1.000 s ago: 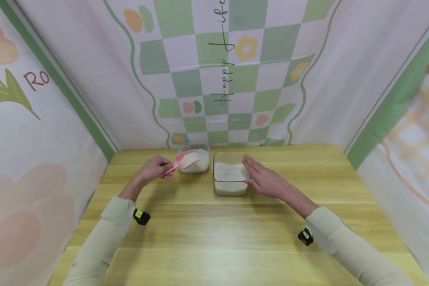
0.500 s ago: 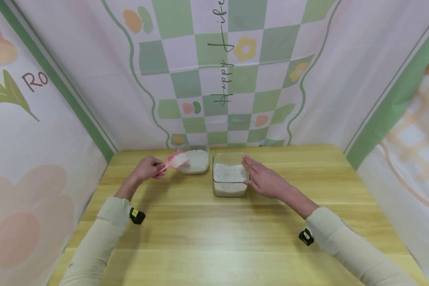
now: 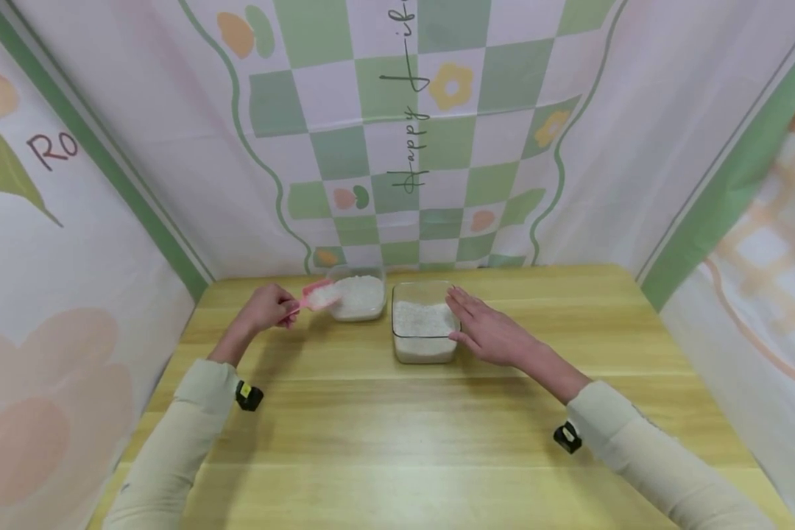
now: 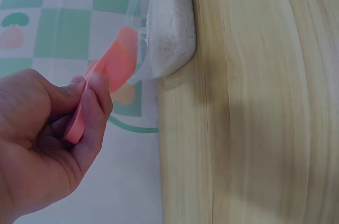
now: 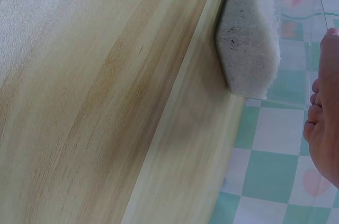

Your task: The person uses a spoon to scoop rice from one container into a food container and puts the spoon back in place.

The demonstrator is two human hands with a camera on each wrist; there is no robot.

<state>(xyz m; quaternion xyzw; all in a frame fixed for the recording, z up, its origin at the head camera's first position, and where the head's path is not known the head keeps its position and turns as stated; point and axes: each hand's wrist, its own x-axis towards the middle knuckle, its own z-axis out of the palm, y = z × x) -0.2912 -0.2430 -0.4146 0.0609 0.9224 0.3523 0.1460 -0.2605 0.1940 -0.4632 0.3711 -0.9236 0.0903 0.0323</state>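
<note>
My left hand [image 3: 268, 308] pinches the handle of a pink scoop [image 4: 119, 60] between thumb and fingers. White grains that look like rice lie in the scoop, which is over the left edge of a clear plastic container [image 4: 172, 28] filled with the same grains. To its right stands a dark-rimmed glass container [image 3: 425, 350], partly filled with rice [image 5: 249, 38]. My right hand [image 3: 493, 333] touches the right side of this glass container at its rim, fingers straight; the right wrist view shows only part of that hand.
Both containers stand near the back edge of the wooden table [image 3: 397, 442], a small gap between them. A patterned cloth [image 3: 450, 147] hangs right behind the table, and more cloth rises at both sides.
My left hand has drawn the scoop leftward, from over the middle of the plastic container to its left edge. My right hand stays at the glass container.
</note>
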